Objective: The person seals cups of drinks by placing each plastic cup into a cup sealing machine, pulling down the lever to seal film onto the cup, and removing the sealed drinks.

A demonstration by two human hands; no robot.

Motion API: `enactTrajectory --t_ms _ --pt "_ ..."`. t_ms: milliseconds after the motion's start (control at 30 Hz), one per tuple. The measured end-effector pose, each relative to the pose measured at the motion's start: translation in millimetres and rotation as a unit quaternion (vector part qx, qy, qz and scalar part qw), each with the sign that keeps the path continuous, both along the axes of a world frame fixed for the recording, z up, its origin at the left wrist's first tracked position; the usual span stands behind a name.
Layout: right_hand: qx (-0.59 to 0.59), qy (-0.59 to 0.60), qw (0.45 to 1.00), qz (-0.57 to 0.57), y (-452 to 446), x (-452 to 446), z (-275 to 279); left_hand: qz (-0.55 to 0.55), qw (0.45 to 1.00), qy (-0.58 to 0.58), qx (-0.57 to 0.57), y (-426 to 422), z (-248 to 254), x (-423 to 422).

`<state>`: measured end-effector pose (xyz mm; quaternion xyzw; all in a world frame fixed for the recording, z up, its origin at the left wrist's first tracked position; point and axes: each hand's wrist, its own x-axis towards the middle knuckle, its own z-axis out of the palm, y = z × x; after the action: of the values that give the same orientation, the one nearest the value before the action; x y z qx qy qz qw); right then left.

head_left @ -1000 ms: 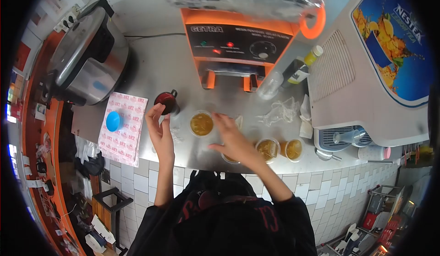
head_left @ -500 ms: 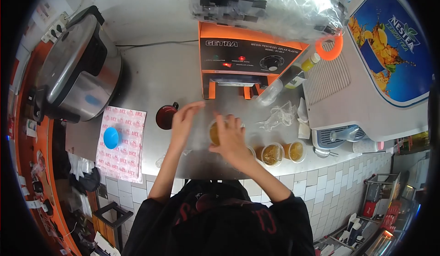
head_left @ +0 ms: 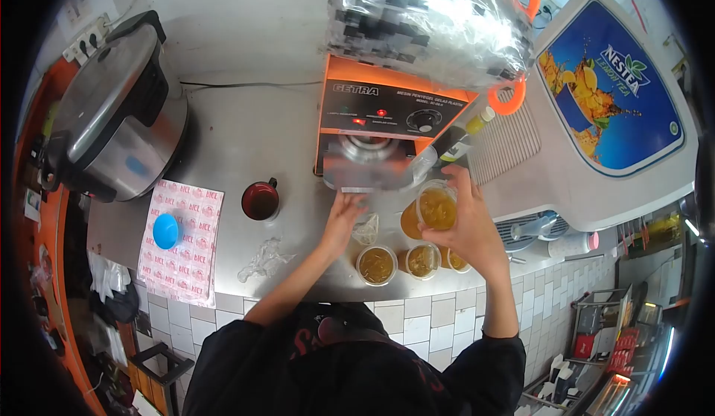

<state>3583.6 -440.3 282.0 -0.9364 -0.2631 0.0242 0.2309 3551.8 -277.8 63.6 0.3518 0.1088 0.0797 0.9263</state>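
My right hand (head_left: 471, 222) holds a clear plastic cup (head_left: 435, 209) of yellow-brown drink, tilted and raised above the counter, its round top facing me. My left hand (head_left: 345, 221) is at the front edge of the cup sealer's tray (head_left: 357, 178), with curled fingers against it; motion blurs the tray, and the exact grip is partly hidden. Behind the tray stands the orange and black cup sealer (head_left: 395, 110), with red lights lit. Near the counter's front edge are more filled cups: one on the left (head_left: 376, 265), one beside it (head_left: 422, 261) and another partly hidden behind my right hand (head_left: 454, 259).
Crumpled clear plastic (head_left: 267, 259) and a dark red mug (head_left: 261, 200) lie to the left. Farther left are a blue cup (head_left: 166, 231) on printed paper (head_left: 182, 267) and a large cooker (head_left: 123, 125). A drink dispenser (head_left: 596, 118) fills the right, beside a bottle (head_left: 465, 137).
The sealer's tray now sticks out toward me. My right hand has moved right and lifted a cup. My left hand has shifted to the tray's front. The view has also shifted.
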Motion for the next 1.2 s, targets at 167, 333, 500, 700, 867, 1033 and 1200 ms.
enactTrajectory --t_ms 167,333,500,700,867,1033,1200 --pt "0.035 0.027 0.998 0.037 21 10 17 0.007 0.997 0.025 0.076 -14 -48 -51" --pt "0.029 -0.02 0.997 0.062 52 28 12 0.037 0.971 0.142 0.189 -17 -42 -70" --pt "0.003 -0.059 0.997 0.058 76 42 -19 0.035 0.949 0.167 0.266 -10 -45 -85" --pt "-0.042 -0.019 0.998 0.053 91 54 -68 -0.161 0.817 0.068 0.55 57 -13 -71" --pt "-0.019 0.005 0.998 0.054 91 54 -92 -0.122 0.685 0.068 0.715 118 57 -63" --pt "0.037 -0.015 0.998 0.043 83 47 -109 0.16 0.63 -0.022 0.759 148 227 -25" --pt "0.158 -0.067 0.985 -0.017 67 27 -112 0.296 0.526 -0.159 0.781 144 349 32"
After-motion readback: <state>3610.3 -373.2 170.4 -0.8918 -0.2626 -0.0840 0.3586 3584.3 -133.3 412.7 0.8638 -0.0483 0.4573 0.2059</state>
